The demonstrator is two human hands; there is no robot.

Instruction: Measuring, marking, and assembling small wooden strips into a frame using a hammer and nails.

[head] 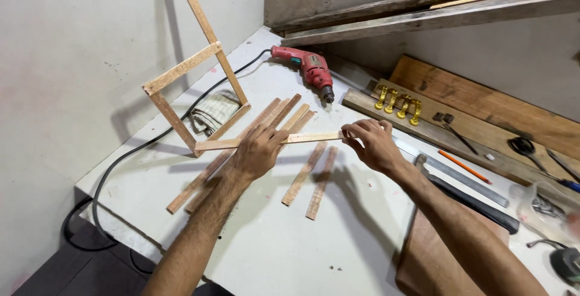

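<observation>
Your wooden frame (193, 84) stands tilted on its lower corner, and the thin strip (302, 138) you hold joins it only at that corner. Press unevenly and the frame could tip towards the wall or the strip could snap. Your left hand (257, 150) lies over the strip near its middle, fingers curled down on it; your right hand (371, 142) pinches its far end between fingertips. The strip runs level between both hands, above loose slats (311, 178) on the white table (284, 241). The red drill (305, 69) lies well apart.

Frame (193, 60) top cut off; bag (544, 205) contents blurred.
</observation>
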